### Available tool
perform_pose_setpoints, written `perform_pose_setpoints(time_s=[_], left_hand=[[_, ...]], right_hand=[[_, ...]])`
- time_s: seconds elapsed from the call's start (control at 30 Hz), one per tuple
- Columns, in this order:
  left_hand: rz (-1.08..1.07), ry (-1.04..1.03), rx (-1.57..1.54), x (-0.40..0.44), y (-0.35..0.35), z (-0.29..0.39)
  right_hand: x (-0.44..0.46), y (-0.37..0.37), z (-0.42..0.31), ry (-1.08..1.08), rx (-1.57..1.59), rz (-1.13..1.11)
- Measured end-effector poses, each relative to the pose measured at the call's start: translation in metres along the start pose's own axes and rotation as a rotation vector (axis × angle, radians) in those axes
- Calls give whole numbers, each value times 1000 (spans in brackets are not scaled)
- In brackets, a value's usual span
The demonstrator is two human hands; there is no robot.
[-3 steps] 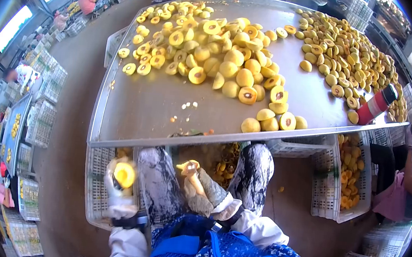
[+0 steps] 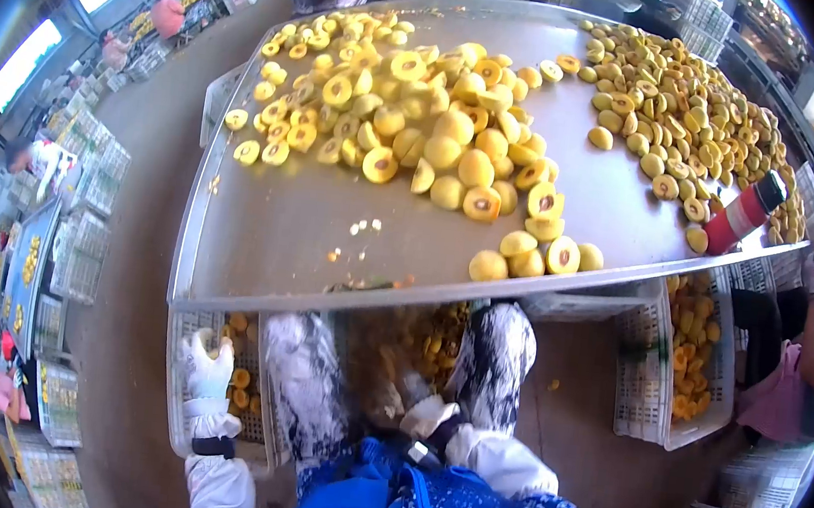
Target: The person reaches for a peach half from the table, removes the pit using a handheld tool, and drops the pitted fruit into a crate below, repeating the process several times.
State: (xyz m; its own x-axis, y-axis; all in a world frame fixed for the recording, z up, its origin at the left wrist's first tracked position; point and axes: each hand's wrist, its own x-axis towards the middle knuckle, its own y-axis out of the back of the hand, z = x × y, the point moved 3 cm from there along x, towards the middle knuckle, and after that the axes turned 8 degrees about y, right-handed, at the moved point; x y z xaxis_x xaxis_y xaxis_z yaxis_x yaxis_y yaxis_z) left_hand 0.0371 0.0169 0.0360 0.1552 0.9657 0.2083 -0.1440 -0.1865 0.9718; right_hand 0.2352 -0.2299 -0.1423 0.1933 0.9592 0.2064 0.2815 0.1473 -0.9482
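Left hand [image 2: 206, 369] empty, fingers parted, at crate [image 2: 175, 413] below near-left corner of worktop [image 2: 280, 231]; lay fruit halves [image 2: 241, 377] gently. Right hand [image 2: 417, 399] blurred: cannot tell grip.

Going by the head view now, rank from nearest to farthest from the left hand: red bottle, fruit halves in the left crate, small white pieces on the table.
1. Fruit halves: in the left crate, right beside the left hand.
2. Small white pieces: ahead and rightward, on the table.
3. Red bottle: far right, by the table's edge.
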Motion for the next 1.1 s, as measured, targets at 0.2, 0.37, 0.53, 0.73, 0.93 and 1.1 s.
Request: perform_pose_setpoints(time_s=[0.2, 0.37, 0.53, 0.73, 0.93, 1.1], left_hand=[[50, -553, -305, 108, 2, 244], [-261, -644, 172, 157, -87, 379], [-308, -681, -68, 140, -118, 371], [-902, -153, -1192, 105, -60, 303], [-1144, 359, -1936, 35, -23, 220], [-1210, 246, -2158, -5, -48, 198]], right_hand=[[35, -13, -21, -257, 185, 445], [42, -11, -37, -296, -191, 555], [51, -14, -39, -276, -458, 551], [64, -38, -45, -106, -899, 383], [93, -103, -89, 408, -1683, -17], [108, -150, -92, 406, -2080, -19]])
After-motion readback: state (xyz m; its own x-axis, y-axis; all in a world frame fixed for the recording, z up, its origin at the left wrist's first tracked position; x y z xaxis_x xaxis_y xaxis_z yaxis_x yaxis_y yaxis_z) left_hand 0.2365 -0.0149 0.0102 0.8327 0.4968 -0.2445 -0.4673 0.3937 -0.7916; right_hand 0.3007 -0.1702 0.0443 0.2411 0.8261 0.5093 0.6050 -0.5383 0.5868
